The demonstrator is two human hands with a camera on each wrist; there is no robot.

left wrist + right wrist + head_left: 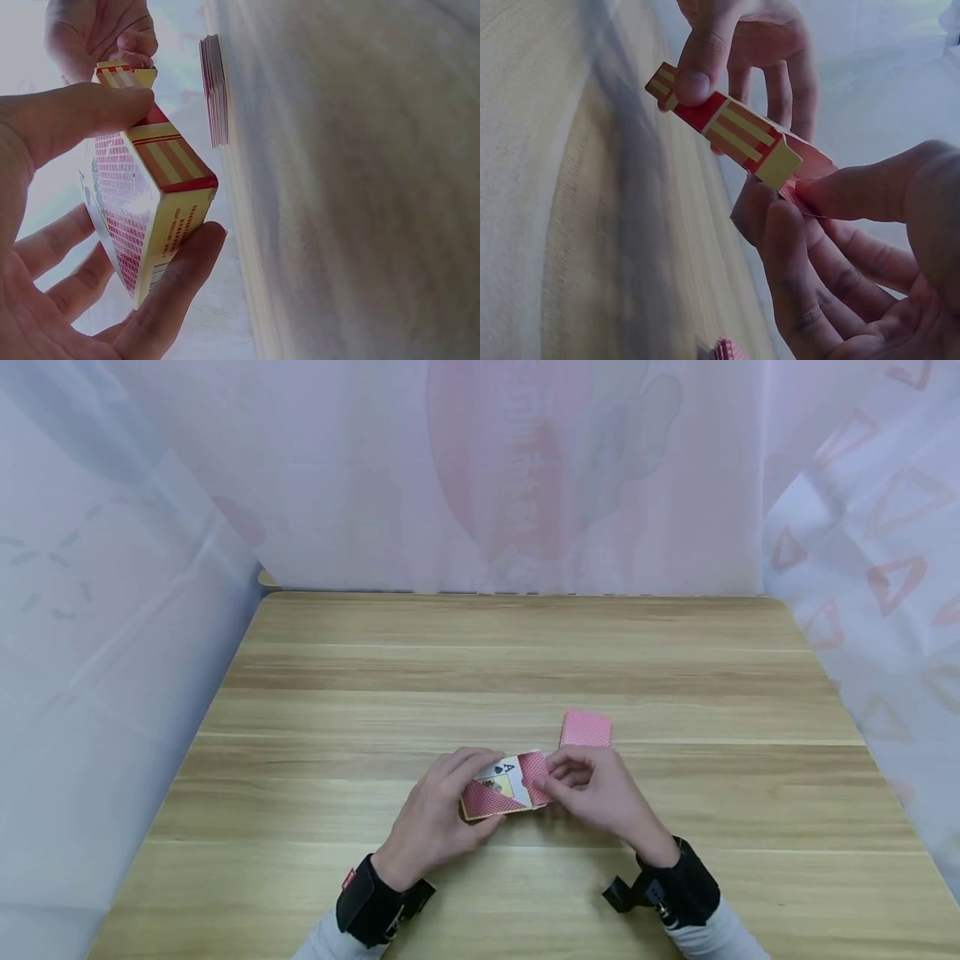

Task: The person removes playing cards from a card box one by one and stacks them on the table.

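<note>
While hands point(438, 814) pinch card box point(501, 787).

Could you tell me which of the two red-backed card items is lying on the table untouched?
The loose stack of cards beyond the hands; the card box is held by both.

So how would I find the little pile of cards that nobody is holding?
Look at the wooden table, then find the two hands near its front middle. Just behind the right hand lies a small stack of cards, flat, pink patterned backs up. Unlike the card box gripped by the left hand, it lies untouched.
</note>
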